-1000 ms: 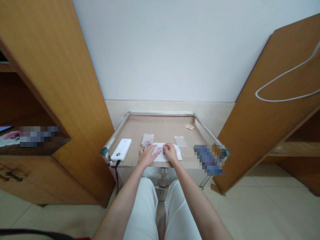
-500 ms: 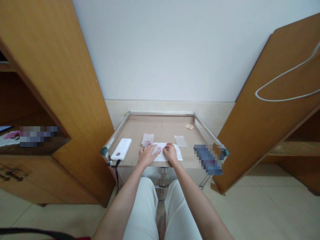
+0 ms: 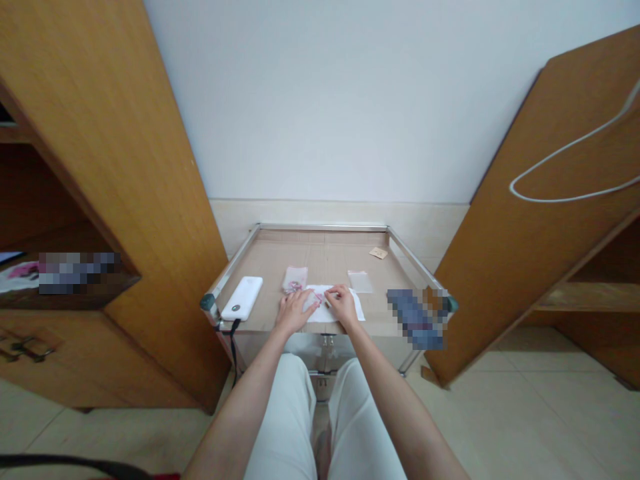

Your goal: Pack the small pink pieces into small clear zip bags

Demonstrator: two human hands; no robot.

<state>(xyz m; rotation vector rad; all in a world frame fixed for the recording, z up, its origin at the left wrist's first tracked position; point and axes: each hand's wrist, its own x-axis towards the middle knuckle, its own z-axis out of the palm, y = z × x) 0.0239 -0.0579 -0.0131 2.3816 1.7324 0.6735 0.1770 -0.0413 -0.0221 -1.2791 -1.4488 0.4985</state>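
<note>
A white sheet lies near the front edge of the cardboard-covered table. On it is a small clear bag with pink print. My left hand lies flat with its fingers stretched over the left part of the sheet and the bag's edge. My right hand rests on the sheet's right part, thumb and fingers pinched together at the bag's right side; what they hold is too small to make out. Behind my left hand sits a stack of pink-printed bags. Beyond my right hand lies a plain clear bag.
A white power bank with a black strap lies at the table's left. Toward the back right is a small tan paper piece. A blurred-out blue item lies at the right corner. A metal rail edges the table; wooden cabinets stand both sides.
My right hand's fingers have lifted slightly and shifted a little at the bag's right side. My left hand has stayed in place.
</note>
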